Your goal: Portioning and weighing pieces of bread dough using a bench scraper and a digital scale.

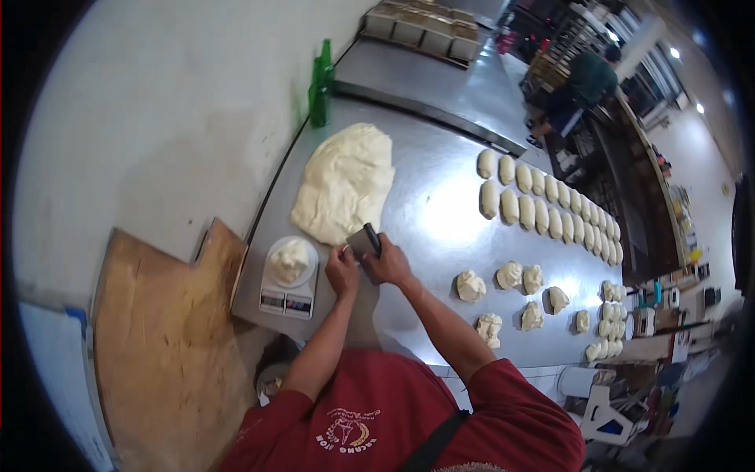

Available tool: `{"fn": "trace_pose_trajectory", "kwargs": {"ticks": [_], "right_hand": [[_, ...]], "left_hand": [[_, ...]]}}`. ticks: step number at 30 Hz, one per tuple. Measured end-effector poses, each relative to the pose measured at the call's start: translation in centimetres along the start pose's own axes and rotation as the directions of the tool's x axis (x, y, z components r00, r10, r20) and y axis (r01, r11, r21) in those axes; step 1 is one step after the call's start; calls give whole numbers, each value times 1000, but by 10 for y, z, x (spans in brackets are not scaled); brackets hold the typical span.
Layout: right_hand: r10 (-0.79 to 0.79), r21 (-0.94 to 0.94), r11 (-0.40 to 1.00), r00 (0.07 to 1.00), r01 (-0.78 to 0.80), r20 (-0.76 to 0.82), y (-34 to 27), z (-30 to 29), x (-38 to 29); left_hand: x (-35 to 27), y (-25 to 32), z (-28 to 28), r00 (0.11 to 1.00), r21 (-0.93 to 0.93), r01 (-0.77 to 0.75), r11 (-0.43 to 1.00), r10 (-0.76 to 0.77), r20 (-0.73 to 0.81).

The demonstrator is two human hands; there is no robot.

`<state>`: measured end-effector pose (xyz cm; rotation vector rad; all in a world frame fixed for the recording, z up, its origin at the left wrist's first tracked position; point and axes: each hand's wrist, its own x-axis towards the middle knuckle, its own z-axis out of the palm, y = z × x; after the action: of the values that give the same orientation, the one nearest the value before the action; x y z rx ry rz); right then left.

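Note:
My right hand grips the dark handle of a metal dough scraper, whose blade stands at the near edge of a large slab of dough. Close beside the blade is my left hand, its fingers drawn together at the dough's edge; whether they pinch a bit of dough is too small to tell. To the left, a lump of dough rests on a white digital kitchen scale. Loose dough pieces lie to the right on the steel table.
Rows of rolled dough pieces cover the table's right part, with smaller pieces at the far right end. Green bottles stand by the wall. Baking tins sit on a raised steel surface. Another person is in the background.

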<state>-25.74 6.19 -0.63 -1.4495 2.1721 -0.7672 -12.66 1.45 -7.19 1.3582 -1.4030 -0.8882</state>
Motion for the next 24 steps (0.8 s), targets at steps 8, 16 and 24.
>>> {"fn": "trace_pose_trajectory", "kwargs": {"ticks": [8,16,24], "right_hand": [[39,184,983,995,-21,-92,7,5,-6],[37,269,963,998,-24,-42,24,-3,-15],[162,337,928,987,-157,12,29,-18,-63]], "left_hand": [[10,10,4,997,13,63,998,-63,49],[25,71,-55,984,-247,-149,957,168,56],[59,8,-164,902,589,-432,683,328,281]]}}
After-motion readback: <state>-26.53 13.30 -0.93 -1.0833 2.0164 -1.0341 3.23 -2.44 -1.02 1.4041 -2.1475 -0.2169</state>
